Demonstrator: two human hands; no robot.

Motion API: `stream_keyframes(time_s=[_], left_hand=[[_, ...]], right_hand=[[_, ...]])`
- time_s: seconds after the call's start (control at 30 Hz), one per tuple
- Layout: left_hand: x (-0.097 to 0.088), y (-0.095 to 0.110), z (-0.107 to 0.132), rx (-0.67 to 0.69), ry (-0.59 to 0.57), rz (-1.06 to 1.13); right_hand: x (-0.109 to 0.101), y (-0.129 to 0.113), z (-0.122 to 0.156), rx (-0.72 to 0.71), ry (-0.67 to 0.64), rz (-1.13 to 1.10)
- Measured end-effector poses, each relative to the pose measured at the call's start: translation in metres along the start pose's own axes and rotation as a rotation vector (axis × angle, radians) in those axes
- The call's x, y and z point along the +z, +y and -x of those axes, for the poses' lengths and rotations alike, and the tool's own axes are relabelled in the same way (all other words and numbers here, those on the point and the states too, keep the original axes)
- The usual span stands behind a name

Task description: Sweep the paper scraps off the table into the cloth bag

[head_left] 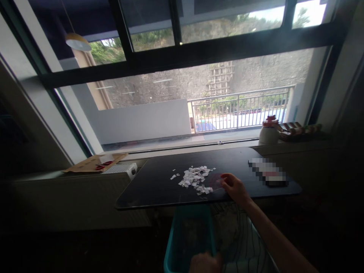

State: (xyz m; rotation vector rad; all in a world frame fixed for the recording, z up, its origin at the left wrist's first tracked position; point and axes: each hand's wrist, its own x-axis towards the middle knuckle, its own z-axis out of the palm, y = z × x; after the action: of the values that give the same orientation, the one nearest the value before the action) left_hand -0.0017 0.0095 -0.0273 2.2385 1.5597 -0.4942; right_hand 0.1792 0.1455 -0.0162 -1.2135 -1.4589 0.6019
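Note:
My right hand (pixel 233 186) reaches over the dark table, thumb and fingers closed on a clear, thin piece with a pinkish edge (pixel 216 182); I cannot make out its exact kind. Its left side meets a loose heap of small white paper scraps (pixel 195 177). A few scraps lie apart at the heap's left. Below the table's front edge stands a teal plastic bin (pixel 170 242), its inside dim. My left hand (pixel 205 262) shows at the bottom of the view, over the near end of the bin; it is blurred and its fingers are not clear.
The black table (pixel 153 189) stands against the window sill. A phone-like object (pixel 267 172), pixelated, lies at its right. On the sill are a white jug with a red top (pixel 269 132) and a rack-like item (pixel 298 131). Brown paper (pixel 88 163) lies by the radiator (pixel 122 170).

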Motion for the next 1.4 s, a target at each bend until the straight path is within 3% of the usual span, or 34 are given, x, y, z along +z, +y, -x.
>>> stream_keyframes(time_s=[0.13, 0.3, 0.6, 0.83, 1.1, 1.4], left_hand=[[-0.002, 0.001, 0.006, 0.046, 0.057, 0.009], [-0.005, 0.0, 0.008, 0.077, 0.017, 0.014], [0.002, 0.0, 0.008, 0.085, 0.119, 0.016], [0.001, -0.001, 0.007, 0.112, 0.121, 0.007], [-0.003, 0.001, 0.006, 0.174, 0.12, -0.016], [0.001, -0.001, 0.004, 0.142, 0.108, 0.001]], right_hand=[[-0.004, -0.003, 0.004, 0.024, 0.01, -0.084], [-0.004, -0.005, 0.003, 0.035, 0.01, -0.123], [-0.002, -0.004, 0.004, 0.032, 0.026, -0.151], [-0.001, -0.004, 0.002, 0.043, 0.0, -0.181], [0.002, -0.004, 0.003, 0.049, -0.119, -0.222], [-0.005, -0.012, 0.005, 0.055, -0.085, -0.228]])
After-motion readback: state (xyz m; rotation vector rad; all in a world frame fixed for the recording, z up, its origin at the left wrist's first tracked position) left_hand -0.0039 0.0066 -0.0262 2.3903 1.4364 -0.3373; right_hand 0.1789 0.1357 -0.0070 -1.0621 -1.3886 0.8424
